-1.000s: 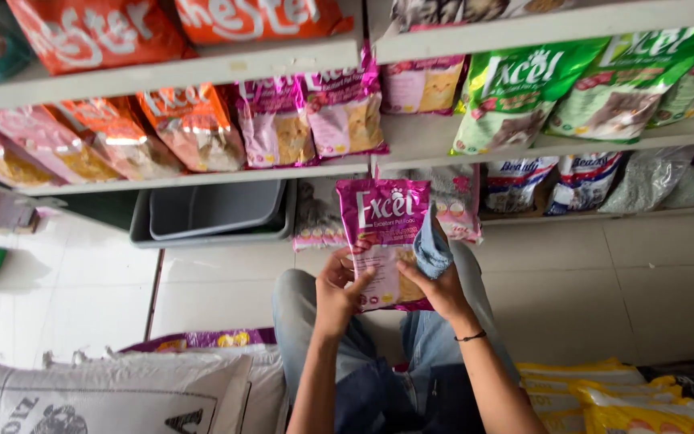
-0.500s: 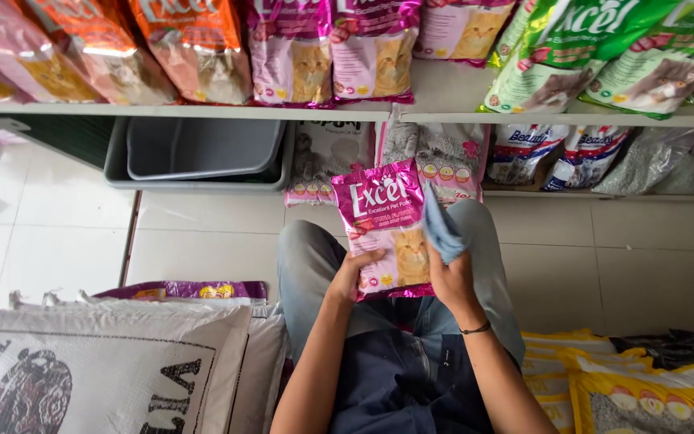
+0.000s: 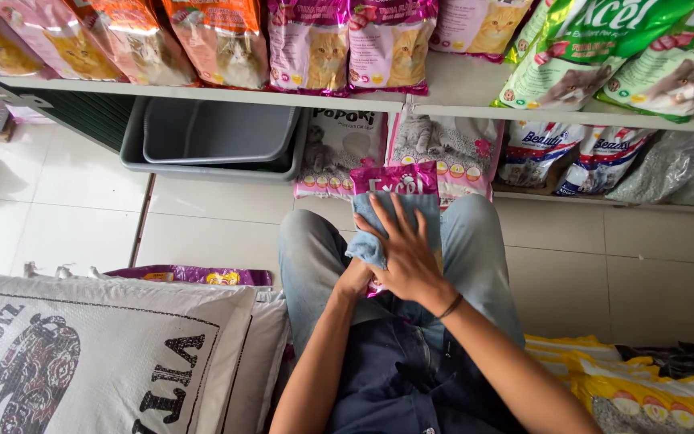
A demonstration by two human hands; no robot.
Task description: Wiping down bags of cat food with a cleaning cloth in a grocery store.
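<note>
I am wiping the pink bag (image 3: pixel 393 181) on my lap, my right hand (image 3: pixel 406 255) spread flat pressing the blue cloth (image 3: pixel 379 229) on it, my left hand (image 3: pixel 355 281) gripping its lower edge; next probably firm, even strokes.

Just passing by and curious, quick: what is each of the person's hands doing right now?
Left hand: mostly hidden, gripping the lower edge of the pink pet-food bag on the lap.
Right hand: open, palm flat, pressing a blue cloth against that bag.

Bright, even daylight; sharp, wide-angle edges
</note>
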